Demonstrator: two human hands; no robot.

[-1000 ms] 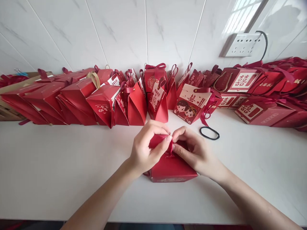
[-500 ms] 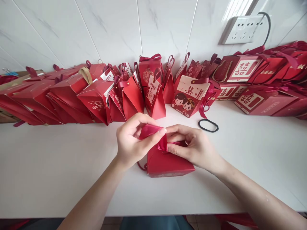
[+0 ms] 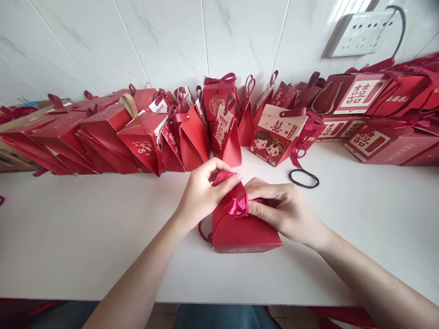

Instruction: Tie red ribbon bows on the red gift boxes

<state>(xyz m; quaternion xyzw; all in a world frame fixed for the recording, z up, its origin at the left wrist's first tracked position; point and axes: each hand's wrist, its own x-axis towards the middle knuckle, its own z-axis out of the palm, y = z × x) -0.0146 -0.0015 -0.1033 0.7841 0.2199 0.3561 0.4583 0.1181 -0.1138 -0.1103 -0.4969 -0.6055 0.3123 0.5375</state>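
A small red gift box [image 3: 247,235] sits on the white table in front of me, with a twisted red cord at its left side. A shiny crimson ribbon [image 3: 239,203] is looped at the slot in the box's top. My left hand [image 3: 206,192] pinches the upper part of that ribbon between thumb and fingers, above the box. At the right of the loop, my right hand [image 3: 281,208] is closed on the ribbon, thumb close to the slot; its fingertips are partly hidden.
Red gift boxes [image 3: 144,141] stand in a long row along the tiled wall. One box with two cartoon figures [image 3: 274,137] stands just beyond my hands. A black elastic band [image 3: 303,178] lies to the right. A white power strip [image 3: 363,34] is on the wall above stacked boxes [image 3: 373,141].
My left hand has shifted slightly right with the ribbon, and a bow-like loop now shows above the slot. The right hand has stayed by the ribbon. The whole view has shifted slightly.
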